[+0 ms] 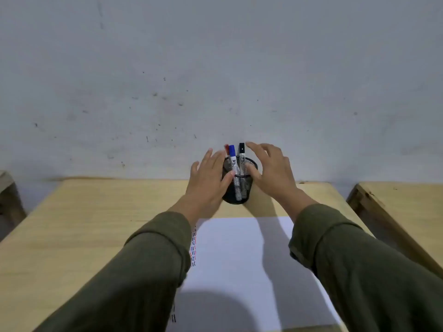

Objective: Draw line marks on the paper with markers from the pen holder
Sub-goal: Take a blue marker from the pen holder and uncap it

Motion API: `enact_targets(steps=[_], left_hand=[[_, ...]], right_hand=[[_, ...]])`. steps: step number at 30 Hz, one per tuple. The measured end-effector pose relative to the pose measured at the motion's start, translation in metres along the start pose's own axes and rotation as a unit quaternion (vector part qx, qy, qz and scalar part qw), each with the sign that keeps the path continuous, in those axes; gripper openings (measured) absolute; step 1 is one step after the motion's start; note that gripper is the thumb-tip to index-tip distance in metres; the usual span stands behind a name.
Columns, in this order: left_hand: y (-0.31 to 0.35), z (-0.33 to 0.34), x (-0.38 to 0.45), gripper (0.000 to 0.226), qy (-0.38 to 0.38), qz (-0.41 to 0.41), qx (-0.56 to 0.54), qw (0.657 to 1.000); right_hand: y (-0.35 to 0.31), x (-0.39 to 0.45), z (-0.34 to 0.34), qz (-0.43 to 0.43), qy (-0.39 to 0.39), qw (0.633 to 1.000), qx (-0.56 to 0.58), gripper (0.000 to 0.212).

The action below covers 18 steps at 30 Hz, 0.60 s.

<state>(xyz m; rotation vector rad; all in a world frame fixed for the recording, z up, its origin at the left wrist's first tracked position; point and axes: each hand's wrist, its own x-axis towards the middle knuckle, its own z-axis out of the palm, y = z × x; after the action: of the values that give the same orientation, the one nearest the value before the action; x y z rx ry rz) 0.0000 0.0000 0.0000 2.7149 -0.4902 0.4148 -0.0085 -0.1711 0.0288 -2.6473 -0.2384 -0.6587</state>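
A black mesh pen holder stands at the far edge of the wooden table, against the wall. Three markers stand in it: a red-capped marker mostly hidden behind a blue-capped marker, and a black-capped marker to their right. My left hand rests against the holder's left side, thumb on its rim, fingers spread. My right hand hovers at the holder's right side with fingers apart, beside the black-capped marker. White paper lies before me, with short red, blue and black line marks along its left edge, partly hidden by my left sleeve.
The wooden table reaches to a stained grey wall. A second wooden table stands to the right across a narrow gap. Another piece of furniture shows at the left edge.
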Motion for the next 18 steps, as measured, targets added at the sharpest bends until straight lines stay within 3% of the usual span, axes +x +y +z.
enact_targets(steps=[4,13,18], left_hand=[[-0.004,0.002,0.004,0.057,-0.023,0.013,0.016,1.0],[-0.008,0.007,0.009,0.062,-0.025,-0.01,-0.065,0.998],[-0.008,0.008,0.008,0.062,-0.028,-0.012,-0.065,0.997]], right_hand=[[-0.003,0.013,0.005,-0.017,0.006,1.0,-0.011,0.048],[-0.004,0.033,0.022,-0.072,-0.003,0.997,-0.039,0.042],[-0.001,0.033,0.025,-0.056,-0.002,0.998,-0.03,0.04]])
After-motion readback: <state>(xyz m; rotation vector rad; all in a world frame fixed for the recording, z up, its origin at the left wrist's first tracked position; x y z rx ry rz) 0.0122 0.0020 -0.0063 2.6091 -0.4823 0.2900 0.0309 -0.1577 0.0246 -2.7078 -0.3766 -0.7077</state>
